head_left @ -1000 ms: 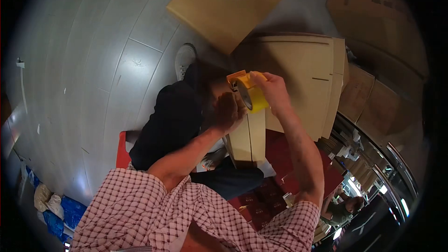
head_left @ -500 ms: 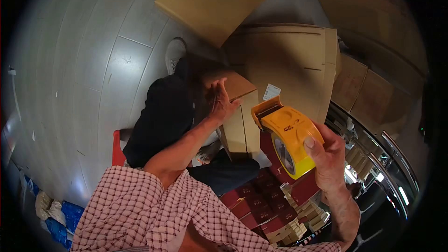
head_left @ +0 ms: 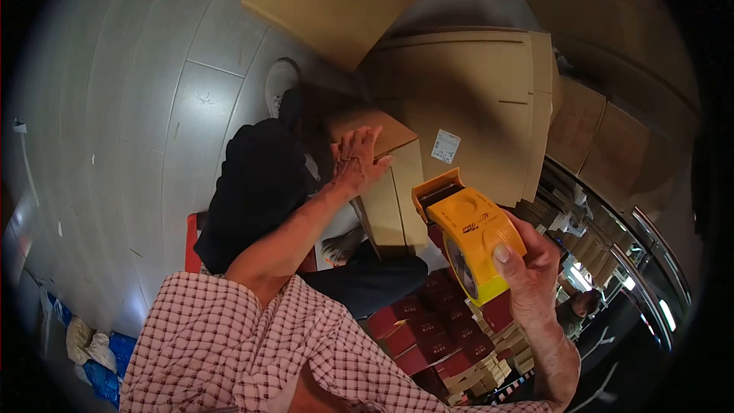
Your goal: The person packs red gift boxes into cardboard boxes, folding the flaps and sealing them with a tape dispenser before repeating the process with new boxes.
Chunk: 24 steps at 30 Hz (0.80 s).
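My left hand (head_left: 359, 159) lies with fingers spread on the edge of a brown cardboard box (head_left: 390, 203), which stands between my legs. A seam runs along the box's lighter face. Held in my right hand (head_left: 527, 260) is an orange tape dispenser (head_left: 470, 222) with a yellow-edged roll, to the right of the box and apart from it. Its cutter end points up and left. My thumb presses on its side.
Flattened cartons (head_left: 466, 92) with a white label (head_left: 446, 146) lie beyond the box. Another carton (head_left: 336, 8) is at the top. Dark red boxes (head_left: 424, 329) sit lower right, near metal rails (head_left: 642, 283) and another person (head_left: 581, 307). Bags (head_left: 99, 352) lie lower left.
My left hand has shifted slightly left on the box, fingers spread over its top. The dispenser has tilted a little and sits slightly lower. Another person shows more clearly at lower right.
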Motion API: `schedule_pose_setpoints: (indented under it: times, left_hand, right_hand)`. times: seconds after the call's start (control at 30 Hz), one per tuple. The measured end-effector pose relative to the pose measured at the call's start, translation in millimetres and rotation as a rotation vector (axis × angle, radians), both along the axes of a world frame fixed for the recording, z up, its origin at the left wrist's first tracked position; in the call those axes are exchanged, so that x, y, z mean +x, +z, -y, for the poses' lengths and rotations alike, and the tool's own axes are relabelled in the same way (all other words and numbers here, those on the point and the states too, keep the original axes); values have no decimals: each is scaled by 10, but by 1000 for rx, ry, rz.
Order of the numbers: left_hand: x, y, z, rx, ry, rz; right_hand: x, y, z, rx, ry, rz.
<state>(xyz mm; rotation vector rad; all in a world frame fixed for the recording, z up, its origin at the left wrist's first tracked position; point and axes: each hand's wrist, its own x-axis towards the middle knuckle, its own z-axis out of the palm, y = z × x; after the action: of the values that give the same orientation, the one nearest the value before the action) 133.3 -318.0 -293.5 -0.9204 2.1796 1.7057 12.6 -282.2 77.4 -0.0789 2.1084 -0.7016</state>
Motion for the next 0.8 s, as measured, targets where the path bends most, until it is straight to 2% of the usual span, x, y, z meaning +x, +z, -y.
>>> schedule_pose_setpoints:
  times: [0.4, 0.8]
  left_hand:
    - [-18, -59, 4, -124, -188, -102]
    - [5, -240, -64, -441, -252, -316]
  right_hand:
    - [152, 19, -311, -62, -32, -4]
    - [630, -289, -1381, -121, -135, 0]
